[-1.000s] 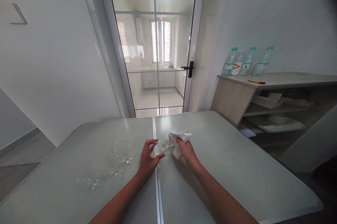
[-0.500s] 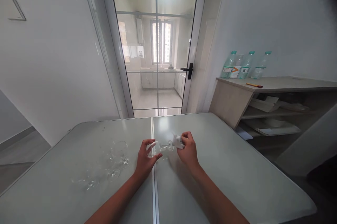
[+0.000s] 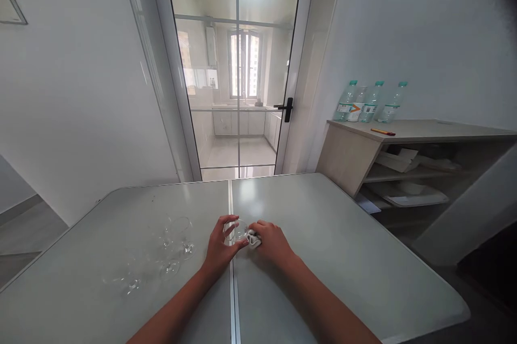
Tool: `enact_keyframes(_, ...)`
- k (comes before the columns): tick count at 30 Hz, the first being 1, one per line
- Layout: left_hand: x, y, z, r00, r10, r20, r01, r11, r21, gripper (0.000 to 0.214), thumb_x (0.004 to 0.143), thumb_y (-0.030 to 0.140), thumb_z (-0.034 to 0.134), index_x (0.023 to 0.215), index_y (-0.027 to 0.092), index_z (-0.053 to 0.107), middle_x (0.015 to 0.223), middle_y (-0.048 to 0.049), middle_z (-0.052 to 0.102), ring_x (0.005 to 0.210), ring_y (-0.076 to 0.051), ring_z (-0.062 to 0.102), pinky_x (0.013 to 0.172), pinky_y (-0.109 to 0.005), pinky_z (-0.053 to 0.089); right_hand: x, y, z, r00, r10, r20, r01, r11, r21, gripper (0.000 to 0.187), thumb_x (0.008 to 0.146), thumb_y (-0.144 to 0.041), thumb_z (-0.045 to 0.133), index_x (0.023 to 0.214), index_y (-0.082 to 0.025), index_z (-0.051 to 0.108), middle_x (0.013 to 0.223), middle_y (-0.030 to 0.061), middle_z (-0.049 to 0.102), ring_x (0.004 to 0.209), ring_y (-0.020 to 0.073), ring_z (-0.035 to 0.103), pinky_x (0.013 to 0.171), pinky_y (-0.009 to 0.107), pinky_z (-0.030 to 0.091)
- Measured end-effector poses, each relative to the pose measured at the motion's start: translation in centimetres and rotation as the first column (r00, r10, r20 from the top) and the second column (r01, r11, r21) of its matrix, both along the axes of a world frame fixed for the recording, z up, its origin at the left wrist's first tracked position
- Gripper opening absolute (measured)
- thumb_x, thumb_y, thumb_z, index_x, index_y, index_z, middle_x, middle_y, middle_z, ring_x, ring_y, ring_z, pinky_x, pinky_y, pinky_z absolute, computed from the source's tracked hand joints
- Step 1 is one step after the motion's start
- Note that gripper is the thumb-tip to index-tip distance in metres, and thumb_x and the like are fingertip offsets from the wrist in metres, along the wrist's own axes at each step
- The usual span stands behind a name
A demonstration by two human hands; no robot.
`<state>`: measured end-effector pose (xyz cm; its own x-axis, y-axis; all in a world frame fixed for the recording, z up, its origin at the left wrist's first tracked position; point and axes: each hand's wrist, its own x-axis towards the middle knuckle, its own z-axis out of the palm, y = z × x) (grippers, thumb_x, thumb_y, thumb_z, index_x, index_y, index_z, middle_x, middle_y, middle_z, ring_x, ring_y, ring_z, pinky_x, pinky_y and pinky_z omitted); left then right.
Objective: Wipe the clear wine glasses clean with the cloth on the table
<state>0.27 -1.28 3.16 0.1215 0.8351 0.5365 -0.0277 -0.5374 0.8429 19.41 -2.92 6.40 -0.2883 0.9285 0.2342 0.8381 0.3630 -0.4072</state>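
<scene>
My left hand [image 3: 221, 241] is closed round the bowl of a clear stemmed glass [image 3: 241, 229], thumb below and fingers above, with the glass lying sideways above the table's middle seam. My right hand [image 3: 271, 240] grips a bunched white cloth [image 3: 253, 239] pressed against the glass just past its bowl. The stem and foot are hidden behind the cloth and the right fingers. To the left of my left hand, several clear glasses [image 3: 169, 266] rest on the table; their see-through outlines overlap.
The pale table [image 3: 323, 258] has a metal seam down its middle. Beyond it is a glass door [image 3: 238, 91] with a black handle [image 3: 288, 110]. At right, a shelf unit [image 3: 347, 150] carries several plastic bottles [image 3: 369, 104] and an orange-yellow pen-like object [image 3: 383, 132].
My right hand has moved left with the cloth, from the foot end of the glass to near its bowl. My left hand keeps its hold. The view has shifted slightly.
</scene>
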Motion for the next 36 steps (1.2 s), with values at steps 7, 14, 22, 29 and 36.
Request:
enact_keyframes(7,-0.1,0.7,-0.2,0.993,-0.09,0.075,0.091,0.996,-0.013,0.077,0.071,0.028,0.089,0.134,0.033,0.045,0.146,-0.0092,0.044,0.127,-0.029,0.054,0.11,-0.052,0.046,0.6,0.8,0.1,0.982,-0.188,0.029,0.185,0.98,0.077,0.022,0.081,-0.015,0.06,0.096,-0.025,0.073,0.09,0.0028,0.069,0.072,0.015,0.061,0.062,0.026,0.029)
enact_keyframes(14,-0.2,0.8,-0.5,0.996,-0.082,-0.016,0.08,0.992,-0.099,0.043,0.086,0.041,0.074,0.12,0.026,0.052,0.12,-0.0082,0.053,0.1,-0.021,0.058,0.086,-0.035,0.05,6.8,4.1,-1.2,0.786,-0.6,-0.152,0.601,0.798,-0.042,0.027,0.09,-0.026,0.05,0.082,-0.022,0.076,0.078,0.0081,0.073,0.069,0.0187,0.062,0.057,0.026,0.028)
enact_keyframes(22,0.0,0.1,0.3,0.993,-0.1,-0.057,0.092,0.988,-0.126,0.033,0.09,0.045,0.067,0.114,0.025,0.056,0.109,-0.0062,0.054,0.089,-0.018,0.056,0.084,-0.034,0.048,9.2,5.1,-2.6,0.706,-0.693,-0.146,0.683,0.721,-0.115,0.03,0.091,-0.032,0.051,0.089,-0.021,0.079,0.084,0.0118,0.076,0.074,0.0215,0.067,0.054,0.026,0.031)
enact_keyframes(29,0.1,0.2,0.3,0.986,-0.144,-0.087,0.134,0.985,-0.113,0.022,0.094,0.04,0.063,0.11,0.025,0.055,0.109,-0.0045,0.048,0.085,-0.016,0.053,0.081,-0.032,0.045,9.1,5.2,-1.8,0.699,-0.71,-0.09,0.694,0.703,-0.158,0.035,0.094,-0.044,0.049,0.101,-0.025,0.079,0.099,0.0119,0.078,0.09,0.025,0.071,0.061,0.026,0.04)
enact_keyframes(36,0.0,-0.1,0.6,0.986,-0.114,-0.118,0.096,0.984,-0.147,0.026,0.095,0.045,0.06,0.108,0.023,0.056,0.1,-0.0034,0.05,0.084,-0.017,0.051,0.079,-0.031,0.043,9.9,3.9,-0.7,0.686,-0.722,0.091,0.718,0.653,-0.241,0.043,0.088,-0.049,0.06,0.113,-0.016,0.071,0.108,0.0197,0.074,0.094,0.0313,0.073,0.067,0.031,0.048)
